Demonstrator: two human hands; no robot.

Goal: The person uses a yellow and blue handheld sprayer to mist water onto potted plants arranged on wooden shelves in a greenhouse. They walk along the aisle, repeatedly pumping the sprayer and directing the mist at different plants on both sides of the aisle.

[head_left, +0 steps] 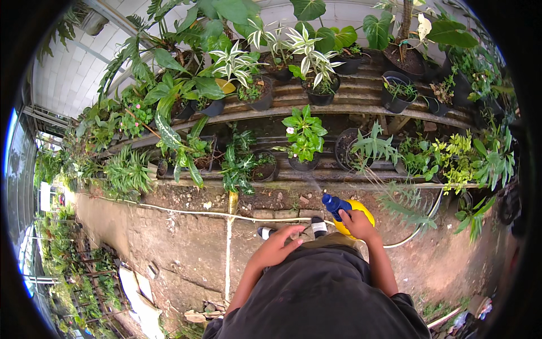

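My right hand point(358, 225) is wrapped round the blue head of a spray bottle point(364, 212) with a rounded yellow body. The bottle's nozzle points up and left toward a potted plant point(305, 133) with bright green leaves and a pale pink flower. A faint streak of mist shows between the nozzle and that plant's black pot. In front of my body, my left hand point(276, 247) holds nothing; its fingers are stretched and apart. To the right of the flowering plant stands a black pot point(345, 150) with a grey-green leafy plant.
Pots crowd a stepped shelf point(361, 90), among them white-striped plants point(310, 56). A pale hose point(186, 211) runs along the ground past my sandalled feet point(319, 227). A yellow-and-white post point(230, 226) lies left of me. More plants point(84, 282) line the far left.
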